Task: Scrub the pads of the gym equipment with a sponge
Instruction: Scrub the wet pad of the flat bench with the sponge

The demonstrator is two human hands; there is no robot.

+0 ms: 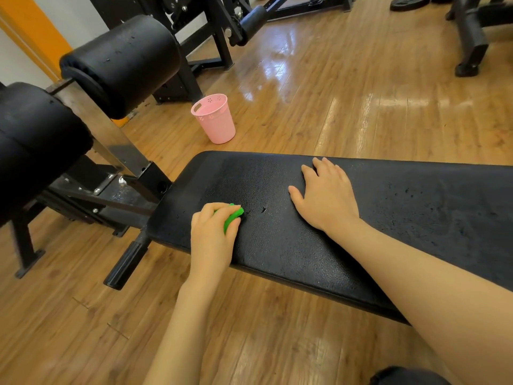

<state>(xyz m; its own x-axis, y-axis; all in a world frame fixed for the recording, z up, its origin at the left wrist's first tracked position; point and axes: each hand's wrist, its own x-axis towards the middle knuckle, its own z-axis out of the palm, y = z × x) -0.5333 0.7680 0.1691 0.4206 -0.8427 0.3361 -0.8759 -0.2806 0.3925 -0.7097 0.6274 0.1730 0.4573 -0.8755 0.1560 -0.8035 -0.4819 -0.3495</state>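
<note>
A black bench pad (319, 218) is shown lying across the frame, its narrow end toward the left and its surface pebbled and wet-looking, with a small tear near the middle of the narrow end. A green sponge (232, 216) is held against the pad near that end by the left hand (212, 240); the fingers are curled over the sponge and the thumb is closed against its near side, so that only a strip of green is seen between them. The right hand (327, 195) is laid flat on the pad beside the sponge, palm down, with the fingers spread and pointing toward the far edge; nothing is held in it. Both forearms are seen entering from the lower edge of the view.

To the left, two black roller pads are carried on the bench frame (111, 140): the far roller (122, 62) is dotted with droplets, and the near roller (36, 140) is cut off by the left edge. A pink bin (215, 119) is set upright on the wood floor (347, 107) beyond the narrow end of the pad, well apart from both hands. A black handle (126, 263) projects from the frame below the pad's end. Other black machines are visible along the top of the view.
</note>
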